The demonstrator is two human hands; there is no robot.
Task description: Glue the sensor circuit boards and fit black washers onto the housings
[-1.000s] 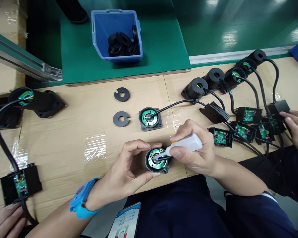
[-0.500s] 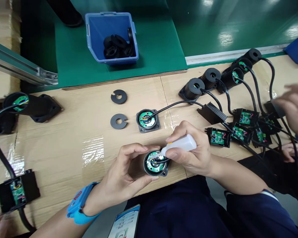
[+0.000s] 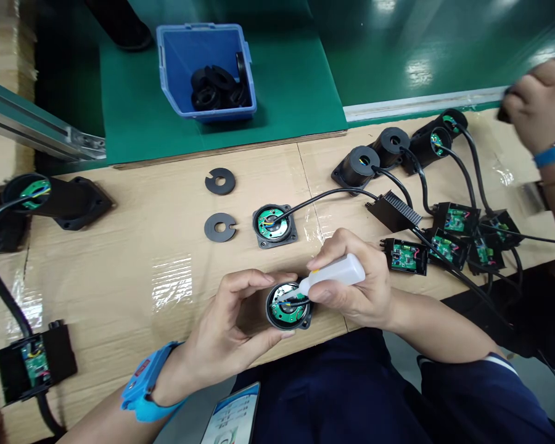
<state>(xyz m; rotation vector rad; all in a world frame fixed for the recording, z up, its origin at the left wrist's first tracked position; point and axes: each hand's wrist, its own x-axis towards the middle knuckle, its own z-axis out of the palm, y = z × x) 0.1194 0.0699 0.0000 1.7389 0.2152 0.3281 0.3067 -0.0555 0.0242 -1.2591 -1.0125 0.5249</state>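
Observation:
My left hand (image 3: 240, 324) grips a round black housing (image 3: 272, 322) from its left side, thumb at the front and fingers behind. Inside the housing sits a green circuit board (image 3: 287, 316) with coloured wires and a black cable. Between the fingers and thumb of my right hand (image 3: 356, 283) is a white squeeze bottle (image 3: 337, 271), tilted so its narrow nozzle reaches into the housing near the wires. A second housing with a board (image 3: 274, 225) stands just behind, its cable running right. Two black slotted discs (image 3: 221, 181) lie to its left, one behind the other.
A blue bin (image 3: 206, 74) with black rings stands on the green mat. Cabled black housings (image 3: 358, 166) and open boxes with circuit boards (image 3: 407, 256) crowd the right. Another cabled housing (image 3: 69, 200) lies left. A co-worker's hand (image 3: 543, 98) is at the far right.
The co-worker's hand at the right has moved up and away, and the rearmost cabled housing has left the row. My hands hold almost still, with the bottle's nozzle still inside the housing.

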